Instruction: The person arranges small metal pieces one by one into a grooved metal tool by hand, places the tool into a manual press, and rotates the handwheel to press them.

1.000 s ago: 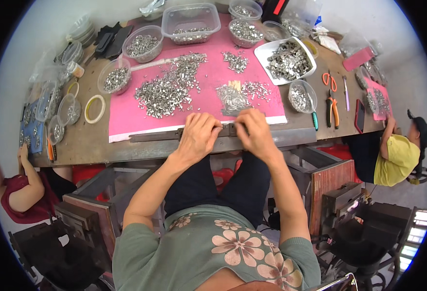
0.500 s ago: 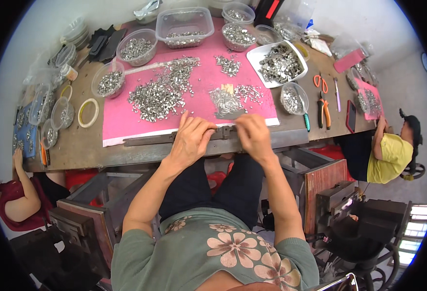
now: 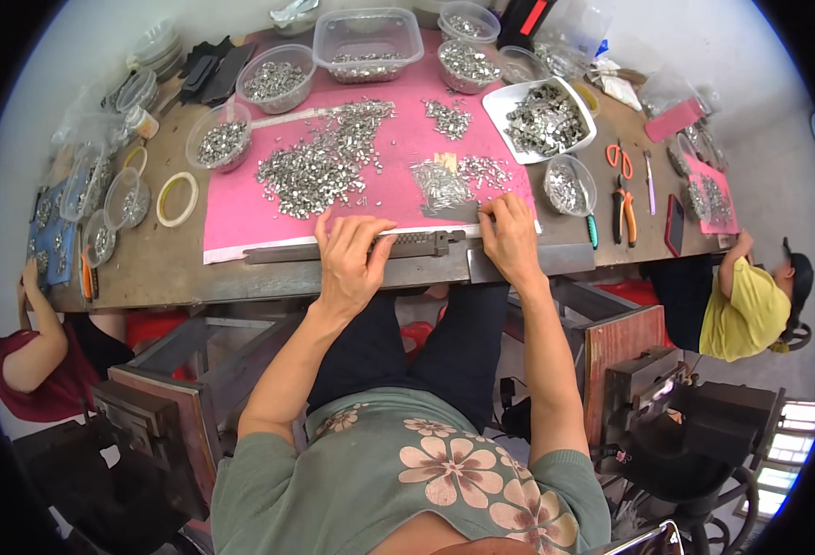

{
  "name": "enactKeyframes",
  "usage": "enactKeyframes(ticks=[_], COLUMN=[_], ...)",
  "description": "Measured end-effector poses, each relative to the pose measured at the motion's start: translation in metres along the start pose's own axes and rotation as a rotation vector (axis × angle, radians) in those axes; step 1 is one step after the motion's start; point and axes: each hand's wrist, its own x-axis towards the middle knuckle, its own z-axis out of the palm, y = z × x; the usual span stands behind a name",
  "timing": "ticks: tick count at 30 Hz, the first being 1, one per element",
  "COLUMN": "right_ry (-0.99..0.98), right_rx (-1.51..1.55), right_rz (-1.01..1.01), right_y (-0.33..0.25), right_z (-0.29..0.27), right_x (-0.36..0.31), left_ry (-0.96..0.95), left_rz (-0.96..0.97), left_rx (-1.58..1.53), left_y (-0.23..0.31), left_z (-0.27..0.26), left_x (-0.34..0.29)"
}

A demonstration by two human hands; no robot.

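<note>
My left hand is at the dark metal bar fixture along the table's front edge, its thumb and forefinger pinched close together; what they grip is too small to make out. My right hand is beyond the bar's right end, fingertips bunched together at the edge of the pink mat. Anything between those fingertips is hidden. Just past it lie thin silver pins and a small heap of metal pieces. A large pile of small silver metal parts spreads beyond my left hand.
Plastic tubs of metal parts and a white tray stand farther back. At right lie orange-handled pliers, scissors and a phone. A tape roll lies left. Other people sit at left and at right.
My right hand has moved right and slightly away from the bar toward the pins. The left hand has shifted a little left, uncovering more of the bar. The whole view has shifted slightly.
</note>
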Motion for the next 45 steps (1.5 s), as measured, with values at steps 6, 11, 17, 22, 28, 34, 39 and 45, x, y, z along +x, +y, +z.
enactKeyframes(ticks=[6, 11, 17, 22, 28, 34, 39, 45], right_ry=[-0.063, -0.159, -0.118, -0.131, -0.142, -0.084, -0.114, -0.102], right_rx=[0.252, 0.142, 0.075, 0.127, 0.381, 0.362, 0.400, 0.232], right_rz=[-0.213, -0.292, -0.383, -0.322, -0.143, -0.153, -0.078, -0.115], right_y=[-0.050, -0.073, -0.080, -0.077, -0.069, -0.078, -0.081, -0.081], right_z=[-0.001, 0.013, 0.018, 0.016, 0.016, 0.022, 0.031, 0.074], right_x=[0.007, 0.005, 0.006, 0.006, 0.012, 0.011, 0.030, 0.052], left_ry=[-0.004, -0.079, -0.056, -0.084, -0.078, -0.052, 0.033, -0.045], left_rz=[0.008, -0.014, -0.008, -0.008, -0.004, -0.045, -0.098, 0.003], left_rx=[0.138, 0.181, 0.161, 0.152, 0.135, 0.096, 0.165, 0.270], left_y=[-0.015, -0.028, -0.034, -0.031, -0.035, -0.033, -0.042, -0.066], left_z=[-0.027, -0.030, -0.032, -0.039, -0.037, -0.038, -0.043, -0.034], left_x=[-0.021, -0.030, -0.030, -0.024, -0.025, -0.025, -0.002, 0.028])
